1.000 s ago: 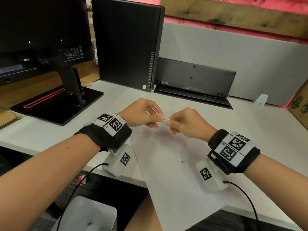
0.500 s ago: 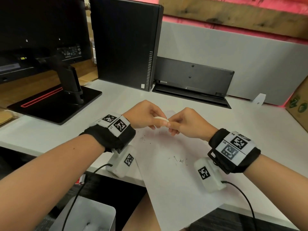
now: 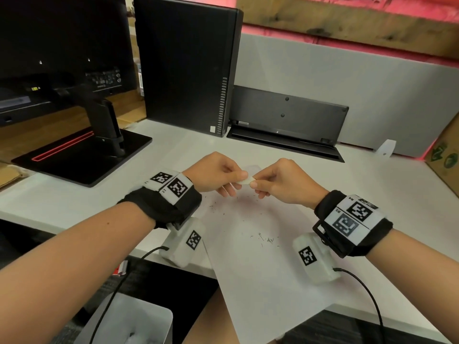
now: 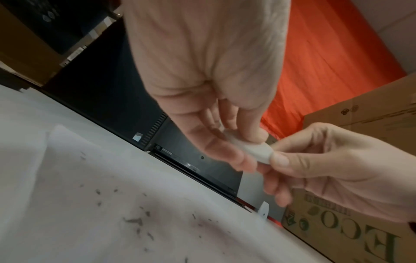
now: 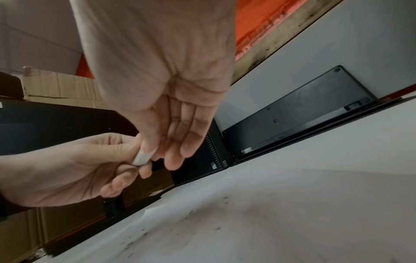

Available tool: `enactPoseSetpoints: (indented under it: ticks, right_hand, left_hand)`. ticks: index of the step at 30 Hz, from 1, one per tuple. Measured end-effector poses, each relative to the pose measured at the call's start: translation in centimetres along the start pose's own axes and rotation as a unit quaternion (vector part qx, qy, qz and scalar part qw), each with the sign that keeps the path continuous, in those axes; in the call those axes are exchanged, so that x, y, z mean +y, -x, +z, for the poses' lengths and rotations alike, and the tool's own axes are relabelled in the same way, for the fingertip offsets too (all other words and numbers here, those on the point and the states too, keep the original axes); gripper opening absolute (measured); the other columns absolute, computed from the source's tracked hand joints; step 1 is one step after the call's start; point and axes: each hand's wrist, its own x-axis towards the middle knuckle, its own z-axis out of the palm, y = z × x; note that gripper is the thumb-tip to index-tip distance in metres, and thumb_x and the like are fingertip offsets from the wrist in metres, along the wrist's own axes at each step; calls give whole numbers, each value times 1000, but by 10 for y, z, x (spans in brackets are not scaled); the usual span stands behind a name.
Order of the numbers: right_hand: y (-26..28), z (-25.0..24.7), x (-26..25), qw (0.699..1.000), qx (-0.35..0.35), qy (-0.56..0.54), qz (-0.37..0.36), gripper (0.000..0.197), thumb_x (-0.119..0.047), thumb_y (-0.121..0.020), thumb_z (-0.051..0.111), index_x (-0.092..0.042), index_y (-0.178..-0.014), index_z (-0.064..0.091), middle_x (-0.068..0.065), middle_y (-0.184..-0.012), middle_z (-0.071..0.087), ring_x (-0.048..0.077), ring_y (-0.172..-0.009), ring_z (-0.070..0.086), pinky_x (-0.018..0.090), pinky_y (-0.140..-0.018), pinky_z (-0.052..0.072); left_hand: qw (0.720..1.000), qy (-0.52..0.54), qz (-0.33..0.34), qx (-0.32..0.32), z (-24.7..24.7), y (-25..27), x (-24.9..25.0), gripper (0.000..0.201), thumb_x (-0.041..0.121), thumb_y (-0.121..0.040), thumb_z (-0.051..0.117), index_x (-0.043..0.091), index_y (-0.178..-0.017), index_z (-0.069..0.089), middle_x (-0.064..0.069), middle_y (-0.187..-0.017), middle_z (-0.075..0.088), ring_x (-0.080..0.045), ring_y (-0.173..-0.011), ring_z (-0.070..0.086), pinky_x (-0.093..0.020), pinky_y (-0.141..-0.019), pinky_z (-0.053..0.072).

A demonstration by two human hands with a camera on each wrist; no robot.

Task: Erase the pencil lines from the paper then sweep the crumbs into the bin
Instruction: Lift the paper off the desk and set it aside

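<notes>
Overhead, the left hand [image 3: 215, 173] and right hand [image 3: 282, 182] pinch a small white eraser [image 3: 245, 181] from both ends, raised above the paper [image 3: 260, 264] with dark crumbs [image 3: 266, 239] on the desk [image 3: 387, 194]. Left wrist view: thumb and fingers [image 4: 229, 156] clamp the smooth, rounded eraser [image 4: 254, 150]. Right wrist view: fingers [image 5: 148, 147] grip its pale end [image 5: 142, 159].

I count 2 hands, left hand [image 3: 218, 173] & right hand [image 3: 283, 184], w/ 1 eraser [image 3: 244, 181] between them. 1 paper [image 3: 260, 269], 1 bin [image 3: 129, 324], crumbs [image 3: 267, 239] too many to count. Also 1 monitor [image 3: 62, 45], 1 PC tower [image 3: 186, 65], 1 cardboard box [image 3: 444, 155].
</notes>
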Motion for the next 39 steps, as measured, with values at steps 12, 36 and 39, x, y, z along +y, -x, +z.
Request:
enactPoseSetpoints:
  ticks: [12, 36, 39]
  right_hand:
    - [1, -1, 3, 999, 44, 9, -15, 14, -19, -82, 70, -16, -94, 75, 2, -75, 72, 0, -58, 56, 6, -57, 39]
    - [-7, 0, 8, 967, 49, -245, 48, 12, 0, -90, 55, 3, -95, 66, 13, -73, 65, 9, -55, 67, 19, -59, 56]
    - [-6, 3, 9, 978, 29, -204, 43, 23, 7, -85, 59, 2, -107, 65, 8, -81, 67, 11, -69, 68, 20, -73, 57]
  left_hand:
    - [997, 57, -49, -21, -5, 6, 1, 34, 25, -99, 44, -2, -103, 65, -6, -75, 67, -6, -57, 66, -17, -60, 56]
    - [999, 48, 13, 5, -15, 11, 4, 29, 0, -92, 53, -6, -120, 59, -7, -79, 67, -3, -60, 67, -13, -63, 55]
    - [1000, 26, 13, 9, -15, 10, 2, 28, 2, -93, 53, -5, -119, 60, -6, -79, 67, -2, -60, 67, -13, -63, 55]
